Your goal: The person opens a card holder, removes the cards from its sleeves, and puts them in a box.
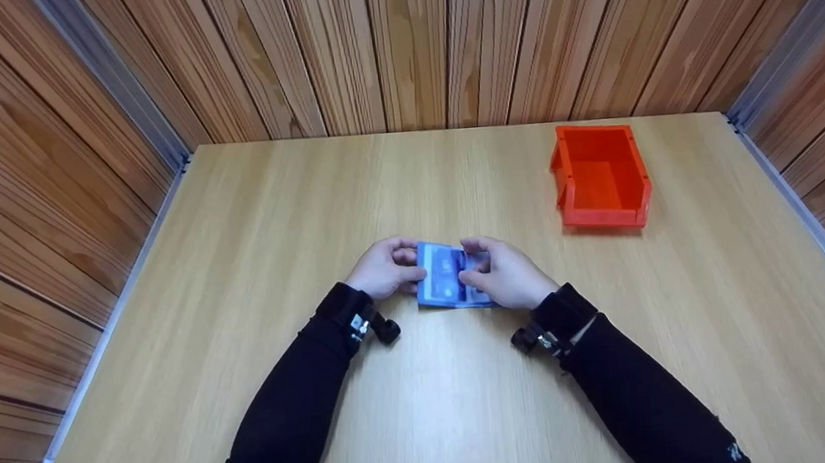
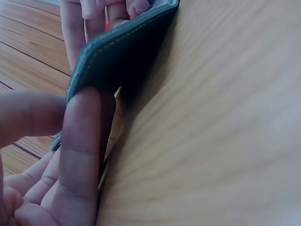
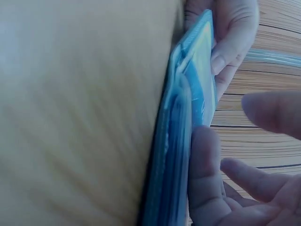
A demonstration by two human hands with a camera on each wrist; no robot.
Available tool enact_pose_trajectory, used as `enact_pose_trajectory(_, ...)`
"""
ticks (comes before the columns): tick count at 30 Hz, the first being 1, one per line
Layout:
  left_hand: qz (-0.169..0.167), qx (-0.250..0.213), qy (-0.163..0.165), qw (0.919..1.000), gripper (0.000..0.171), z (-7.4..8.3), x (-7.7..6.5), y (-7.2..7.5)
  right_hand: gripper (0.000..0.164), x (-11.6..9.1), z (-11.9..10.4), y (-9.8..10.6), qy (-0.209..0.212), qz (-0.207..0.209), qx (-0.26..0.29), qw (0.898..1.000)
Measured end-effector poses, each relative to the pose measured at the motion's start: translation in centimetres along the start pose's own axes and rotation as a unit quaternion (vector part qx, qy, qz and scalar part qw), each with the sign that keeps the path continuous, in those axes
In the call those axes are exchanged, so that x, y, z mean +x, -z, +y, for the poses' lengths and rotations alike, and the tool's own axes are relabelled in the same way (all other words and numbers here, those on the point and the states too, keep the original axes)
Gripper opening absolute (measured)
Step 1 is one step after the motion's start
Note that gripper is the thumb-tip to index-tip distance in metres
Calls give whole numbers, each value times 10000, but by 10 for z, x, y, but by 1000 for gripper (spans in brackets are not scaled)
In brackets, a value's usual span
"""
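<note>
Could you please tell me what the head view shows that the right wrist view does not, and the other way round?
Only the head view shows the orange-red bin, the black sleeves and the small wrist cameras.

Only the right wrist view shows, close up, the layered side edge of the blue wallet, with several thin leaves stacked together.

Both share the open wallet, the left grip holding it, the right grip at it, the table and the wood-plank wall.

No text is readable (the pale mark (image 1: 735,451) on the right sleeve (image 1: 646,390) is too small).
</note>
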State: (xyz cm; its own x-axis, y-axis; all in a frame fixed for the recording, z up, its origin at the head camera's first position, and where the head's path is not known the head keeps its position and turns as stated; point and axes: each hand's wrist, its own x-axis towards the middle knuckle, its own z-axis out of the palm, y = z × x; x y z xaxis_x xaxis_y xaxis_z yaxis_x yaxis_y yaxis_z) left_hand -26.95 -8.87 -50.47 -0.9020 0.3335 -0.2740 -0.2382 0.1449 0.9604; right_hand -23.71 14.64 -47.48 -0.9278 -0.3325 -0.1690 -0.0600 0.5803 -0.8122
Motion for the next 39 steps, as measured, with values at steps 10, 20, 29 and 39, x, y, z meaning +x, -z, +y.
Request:
enact_pose_trajectory(10,21,62,43,10000,52,0,0,1,61,1,4,-1,136,-1,281,9995)
enact_pose_trajectory(20,12,116,38,9999,54,0,1,0,54,3,5,0,158,298,1033,9941)
enact_pose_trajectory(29,-30,1,57,10000,54,1,0,-1,68,4,5,-1,-434,82,1768,9833)
enact_pose_trajectory(39,-66,158,-42,9998,54,1,-2,-2,54,6,8,-2,-660,12,1610,9847)
